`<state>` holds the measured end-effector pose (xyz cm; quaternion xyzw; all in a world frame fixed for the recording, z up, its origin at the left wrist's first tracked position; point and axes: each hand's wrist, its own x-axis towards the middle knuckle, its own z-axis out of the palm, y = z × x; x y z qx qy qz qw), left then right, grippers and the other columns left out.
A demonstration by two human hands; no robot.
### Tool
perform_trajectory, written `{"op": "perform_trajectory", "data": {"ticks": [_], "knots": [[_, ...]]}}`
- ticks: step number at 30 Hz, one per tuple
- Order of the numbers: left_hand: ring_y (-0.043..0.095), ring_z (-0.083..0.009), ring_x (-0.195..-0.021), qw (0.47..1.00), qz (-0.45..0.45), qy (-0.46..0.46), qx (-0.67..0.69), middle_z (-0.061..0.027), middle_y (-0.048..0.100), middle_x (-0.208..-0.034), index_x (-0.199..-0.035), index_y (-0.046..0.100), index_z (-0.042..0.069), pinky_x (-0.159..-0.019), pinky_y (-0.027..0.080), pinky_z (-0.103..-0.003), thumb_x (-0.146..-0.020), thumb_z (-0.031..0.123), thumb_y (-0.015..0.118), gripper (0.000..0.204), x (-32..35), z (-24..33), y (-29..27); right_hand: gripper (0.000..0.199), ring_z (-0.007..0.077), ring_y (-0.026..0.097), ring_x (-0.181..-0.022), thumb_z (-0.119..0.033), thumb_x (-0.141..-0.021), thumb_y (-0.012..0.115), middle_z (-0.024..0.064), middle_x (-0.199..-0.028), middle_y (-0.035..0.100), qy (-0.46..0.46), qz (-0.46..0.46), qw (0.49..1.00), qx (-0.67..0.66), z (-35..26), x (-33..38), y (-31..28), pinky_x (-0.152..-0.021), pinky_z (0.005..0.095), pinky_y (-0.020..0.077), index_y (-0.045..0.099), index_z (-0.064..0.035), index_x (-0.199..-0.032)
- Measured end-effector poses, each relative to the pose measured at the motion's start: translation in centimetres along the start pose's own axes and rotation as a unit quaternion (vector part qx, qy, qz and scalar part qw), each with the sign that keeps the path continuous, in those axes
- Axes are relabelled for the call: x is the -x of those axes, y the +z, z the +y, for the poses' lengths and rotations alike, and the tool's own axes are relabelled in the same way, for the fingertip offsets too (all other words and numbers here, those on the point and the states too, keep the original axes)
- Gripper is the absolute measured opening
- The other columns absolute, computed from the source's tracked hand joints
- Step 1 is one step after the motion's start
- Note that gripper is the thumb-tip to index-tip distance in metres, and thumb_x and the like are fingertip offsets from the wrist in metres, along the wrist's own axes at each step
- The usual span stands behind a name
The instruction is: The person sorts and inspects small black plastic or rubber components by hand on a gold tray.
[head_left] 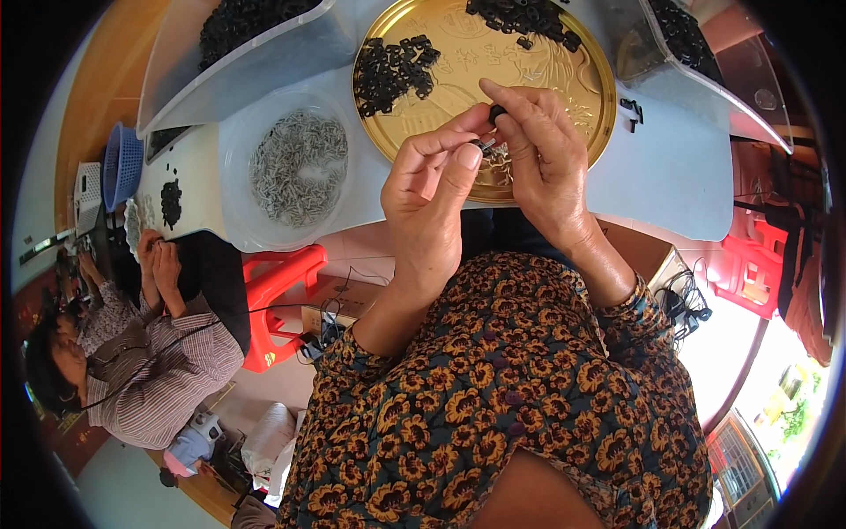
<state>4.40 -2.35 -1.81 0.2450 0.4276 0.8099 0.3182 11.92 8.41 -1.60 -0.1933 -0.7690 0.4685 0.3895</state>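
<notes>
Above the near edge of a round gold tray (458,86), my two hands are close together. My left hand (430,198) pinches a small black plastic part (477,144) between thumb and fingers; a bit of silver metal shows beside it. Held by my right hand (548,163) is another small black part (497,113), with the index finger stretched out past it. The two parts are near each other; whether they touch I cannot tell. On the tray lie a pile of black link-shaped pieces (394,75) at left and more black pieces (529,19) at the far side.
Left of the tray stands a clear bowl (236,181) of small silver screw-like pieces (298,167). Clear bins (251,88) of black parts flank the tray. Loose black pieces (632,113) lie at right. A co-worker (167,353) sits at left near a red stool (278,300).
</notes>
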Motion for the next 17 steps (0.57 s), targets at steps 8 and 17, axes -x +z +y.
{"op": "perform_trajectory", "data": {"ticks": [8,17], "knots": [[0.056,-0.0203,-0.114,0.999,0.019,-0.028,0.023,-0.0206,0.056,-0.127,-0.109,0.057,-0.002,-0.102,0.042,-0.034,-0.094,0.003,0.057,0.016,-0.2,0.2,0.2,0.023,0.0122,0.062,-0.087,0.002,-0.09,0.058,0.0077,-0.095,0.062,0.079,-0.003,0.992,-0.101,1.3,0.0,0.0,-0.076,0.0251,0.0504,0.066,-0.0022,-0.112],[0.057,-0.0242,-0.112,0.995,0.042,-0.054,-0.073,-0.0168,0.058,-0.124,-0.11,0.057,0.001,-0.099,0.046,-0.039,-0.095,0.007,0.056,0.016,-0.6,0.9,-0.8,0.026,0.0077,0.056,-0.083,-0.008,-0.094,0.059,0.0036,-0.094,0.06,0.175,-0.087,0.965,-0.177,-1.0,-0.5,-2.0,-0.076,0.0215,0.0483,0.064,-0.0054,-0.119]]}}
